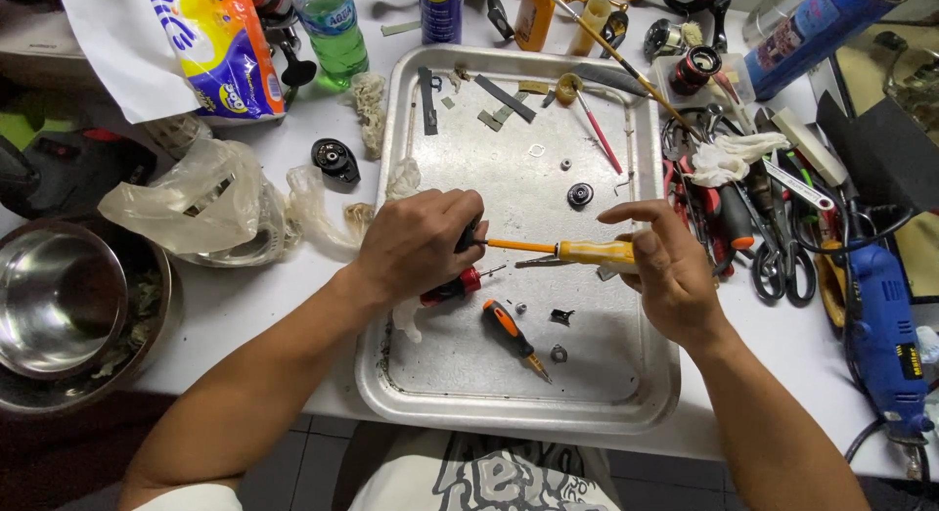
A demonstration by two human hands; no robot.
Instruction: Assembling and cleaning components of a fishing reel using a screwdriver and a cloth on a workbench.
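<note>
The left hand (416,245) is closed around a small black-and-red part (452,287), most of it hidden under the fingers, with only its red end and a thin pin poking out below the knuckles. The right hand (663,266) holds a yellow-handled screwdriver (577,250) in a light pinch, forefinger stretched out above the handle, and the orange shaft runs across to meet the part inside the left fist. Both hands hover just above the metal tray (509,399).

The part looks small, rigid and probably light, most likely metal and hard plastic; it may well be greasy, so a full wrap of the fingers seems the safer hold, keeping clear of the thin pin. The screwdriver is stiff and light, best gripped on its faceted handle.

Just below the hands lies one second screwdriver with an orange-and-black handle (511,333), making two screwdrivers in all. Around it I count about four tiny loose bits, nuts and clips, easy to lose. Beyond the hands, further up the tray, sit one black round disc (580,194), a washer or two, and several dark strips.

Off the tray on the bench, right of the right hand, are scissors (782,262) and one blue power tool (883,330); left of the left hand, one steel bowl (59,296) and a crumpled plastic bag (191,198).
</note>
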